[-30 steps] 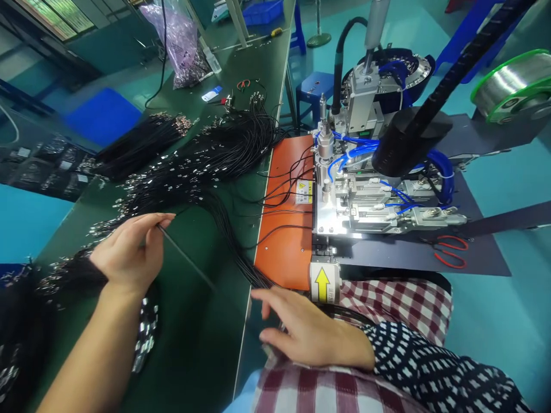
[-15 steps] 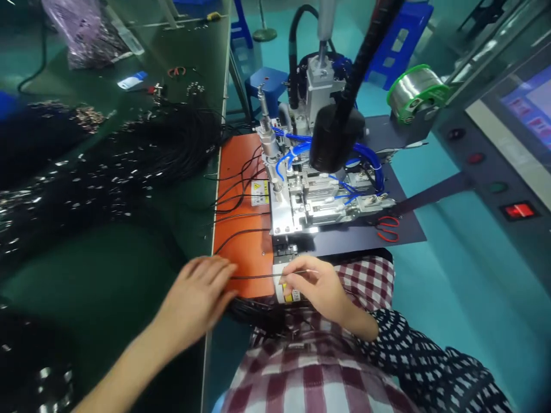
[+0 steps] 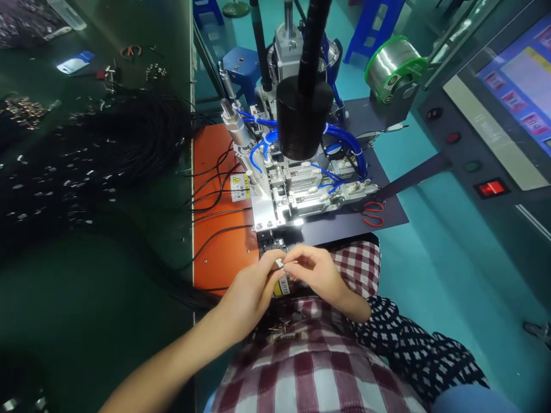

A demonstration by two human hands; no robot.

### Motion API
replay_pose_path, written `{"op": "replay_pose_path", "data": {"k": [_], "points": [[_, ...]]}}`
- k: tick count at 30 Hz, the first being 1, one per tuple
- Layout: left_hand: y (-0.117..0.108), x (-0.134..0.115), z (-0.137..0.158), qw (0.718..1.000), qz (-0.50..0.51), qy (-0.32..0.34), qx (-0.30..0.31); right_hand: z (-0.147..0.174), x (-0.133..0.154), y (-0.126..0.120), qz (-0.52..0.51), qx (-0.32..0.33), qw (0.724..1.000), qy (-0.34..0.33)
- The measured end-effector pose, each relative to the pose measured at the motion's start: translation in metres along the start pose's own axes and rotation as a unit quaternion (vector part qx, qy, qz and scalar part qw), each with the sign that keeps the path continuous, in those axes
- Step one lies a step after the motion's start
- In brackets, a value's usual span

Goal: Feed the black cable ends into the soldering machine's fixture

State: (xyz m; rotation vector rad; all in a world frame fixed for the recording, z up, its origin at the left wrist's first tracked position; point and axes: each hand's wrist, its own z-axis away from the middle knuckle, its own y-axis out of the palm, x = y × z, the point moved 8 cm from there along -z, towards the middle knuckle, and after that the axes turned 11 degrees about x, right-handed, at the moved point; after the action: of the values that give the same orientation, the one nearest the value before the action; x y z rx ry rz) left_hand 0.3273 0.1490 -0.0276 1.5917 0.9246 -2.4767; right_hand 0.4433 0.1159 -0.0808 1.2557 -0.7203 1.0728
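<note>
My left hand (image 3: 252,291) and my right hand (image 3: 319,279) meet fingertip to fingertip in front of the machine (image 3: 297,183). Both are closed in a pinch on the end of a thin black cable (image 3: 212,289), which runs left from under my left hand across the orange plate (image 3: 224,252). A small pale tip shows between the fingers; its detail is too small to make out. Several other thin black cables lead from the machine's clamps over the plate to the left.
A big heap of black cables (image 3: 142,137) covers the dark green table (image 3: 107,310) at left. Red-handled pliers (image 3: 373,214) lie on the machine's base. A solder wire spool (image 3: 394,69) stands behind, a control panel (image 3: 482,143) at right. A black cylinder (image 3: 303,115) hangs over the machine.
My left hand has moved right along the cable to meet my right hand, and has closed at the cable's end. The camera view has shifted, so the machine appears further left.
</note>
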Motion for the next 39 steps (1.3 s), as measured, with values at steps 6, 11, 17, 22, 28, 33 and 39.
{"op": "replay_pose_path", "data": {"k": [6,11,17,22,28,33,39], "points": [[-0.003,0.026,-0.004,0.984,0.166,-0.050,-0.038,0.004,-0.007,-0.010,-0.128,0.000,0.990,0.052],[-0.001,0.029,-0.004,0.980,0.178,-0.057,-0.061,-0.002,-0.008,0.000,-0.196,0.017,0.978,0.069],[-0.002,0.025,-0.004,0.984,0.154,-0.046,-0.081,-0.006,-0.010,0.005,-0.215,0.022,0.973,0.084],[-0.003,0.025,-0.004,0.986,0.132,-0.038,-0.089,-0.006,-0.014,0.005,-0.227,0.022,0.969,0.098],[-0.003,0.026,-0.001,0.988,0.105,-0.033,-0.108,-0.006,-0.017,0.003,-0.210,0.011,0.973,0.098],[-0.001,0.027,-0.001,0.985,0.132,-0.036,-0.108,-0.005,-0.017,-0.002,-0.152,-0.002,0.987,0.044],[0.001,0.028,-0.008,0.977,0.199,-0.039,-0.064,-0.004,-0.013,-0.002,-0.057,-0.004,0.998,0.023]]}}
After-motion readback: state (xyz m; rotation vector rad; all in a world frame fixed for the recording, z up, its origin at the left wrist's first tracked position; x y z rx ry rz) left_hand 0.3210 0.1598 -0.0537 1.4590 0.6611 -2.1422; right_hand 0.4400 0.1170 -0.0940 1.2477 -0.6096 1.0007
